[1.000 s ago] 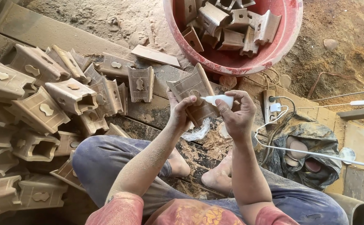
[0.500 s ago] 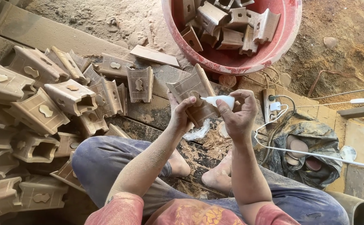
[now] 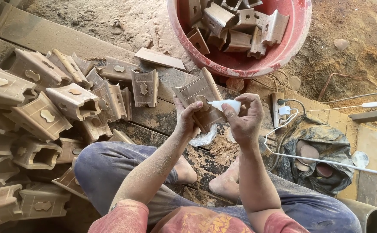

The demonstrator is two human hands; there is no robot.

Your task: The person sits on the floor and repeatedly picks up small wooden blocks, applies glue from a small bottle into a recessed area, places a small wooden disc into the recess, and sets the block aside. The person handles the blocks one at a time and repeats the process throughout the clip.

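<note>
My left hand (image 3: 186, 119) grips a carved wooden piece (image 3: 200, 98) with a grooved face, held tilted above my lap. In my right hand (image 3: 245, 120) is a small white glue bottle (image 3: 225, 105), its nozzle pointing left at the face of the wooden piece. Both hands are close together over a dusty plank. I sit cross-legged, with bare feet (image 3: 225, 184) under my hands.
A heap of similar wooden pieces (image 3: 46, 125) fills the left side. A red basin (image 3: 283, 51) at the top holds several more. A power strip (image 3: 278, 108) with white cables lies to the right, beside a crumpled bag (image 3: 322, 149). Sawdust covers the ground.
The wooden piece has turned a little in my left hand and the bottle's nozzle has stayed against it. Both hands remain in nearly the same place.
</note>
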